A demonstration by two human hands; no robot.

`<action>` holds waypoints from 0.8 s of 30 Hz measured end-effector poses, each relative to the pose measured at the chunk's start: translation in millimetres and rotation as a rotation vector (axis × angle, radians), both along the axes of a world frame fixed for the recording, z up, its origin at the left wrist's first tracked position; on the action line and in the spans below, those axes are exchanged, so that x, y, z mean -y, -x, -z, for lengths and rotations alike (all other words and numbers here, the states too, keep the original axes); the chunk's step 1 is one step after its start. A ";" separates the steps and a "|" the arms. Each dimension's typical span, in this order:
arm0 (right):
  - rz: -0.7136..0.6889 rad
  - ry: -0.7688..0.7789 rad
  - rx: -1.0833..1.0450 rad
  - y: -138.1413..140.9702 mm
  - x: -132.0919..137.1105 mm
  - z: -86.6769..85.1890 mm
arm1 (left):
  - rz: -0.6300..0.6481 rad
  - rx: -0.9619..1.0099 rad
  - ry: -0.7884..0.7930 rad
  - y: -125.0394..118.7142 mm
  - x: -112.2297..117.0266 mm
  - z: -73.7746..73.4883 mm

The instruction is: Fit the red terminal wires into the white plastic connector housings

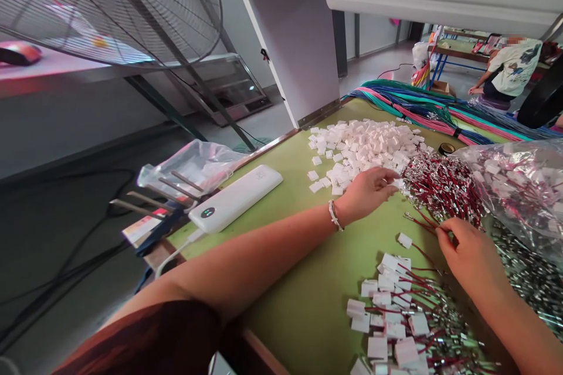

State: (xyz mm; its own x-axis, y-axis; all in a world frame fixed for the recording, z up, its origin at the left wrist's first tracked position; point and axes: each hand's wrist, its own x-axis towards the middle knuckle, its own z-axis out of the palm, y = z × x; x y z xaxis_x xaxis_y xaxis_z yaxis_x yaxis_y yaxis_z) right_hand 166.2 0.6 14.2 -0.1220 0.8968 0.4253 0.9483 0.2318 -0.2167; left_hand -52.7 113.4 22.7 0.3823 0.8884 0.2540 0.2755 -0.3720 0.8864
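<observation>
My left hand (368, 192), with a bracelet at the wrist, pinches a small white plastic connector housing (398, 183) at its fingertips. Beside it spreads a loose heap of similar white connector housings (369, 143). Between thumb and finger of my right hand (475, 252) are short red wires (423, 222) with metal crimp terminals on their ends, pointing toward my left hand. Just beyond lies a pile of red wires with terminals (444, 184). Nearer me, several red wires fitted with white housings (391, 304) lie in a cluster.
A white power bank (237, 199) with a cable lies on the green tabletop (281, 293) at left. A clear bag of wired connectors (523, 181) sits at right, beside dark metallic parts (528, 275). Coloured wire bundles (422, 108) run behind. A fan (132, 6) stands left; a person (512, 67) sits far off.
</observation>
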 end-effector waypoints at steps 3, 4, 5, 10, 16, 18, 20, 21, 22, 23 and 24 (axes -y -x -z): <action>0.031 0.097 -0.083 -0.4 5.1 -5.9 | 0.079 0.190 0.441 -4.8 11.1 1.0; 0.041 0.123 -0.116 0.4 6.4 -7.9 | 0.107 0.233 0.530 -6.4 15.1 2.1; 0.049 0.137 -0.149 1.4 7.6 -9.9 | 0.134 0.273 0.593 -7.8 18.8 3.5; 0.062 0.145 -0.302 5.5 9.7 -16.6 | 0.226 0.447 0.758 -11.3 27.2 8.6; 0.110 0.340 -0.544 1.5 10.7 -20.2 | 0.265 0.498 0.827 -10.5 23.8 10.0; 0.125 0.346 -0.606 2.6 12.7 -21.9 | 0.269 0.502 0.824 -11.0 23.4 10.9; 0.114 0.332 -0.642 5.3 15.4 -23.6 | 0.267 0.511 0.817 -11.5 23.2 11.7; 0.096 0.328 -0.658 6.8 16.8 -24.4 | 0.266 0.514 0.816 -11.6 23.2 12.0; 0.074 0.329 -0.673 8.4 18.0 -24.9 | 0.266 0.516 0.816 -11.6 23.3 12.1; 0.051 0.343 -0.685 9.7 18.9 -25.2 | 0.268 0.520 0.819 -11.5 23.4 12.1; 0.034 0.359 -0.693 10.9 19.5 -25.2 | 0.274 0.526 0.824 -11.4 23.6 12.0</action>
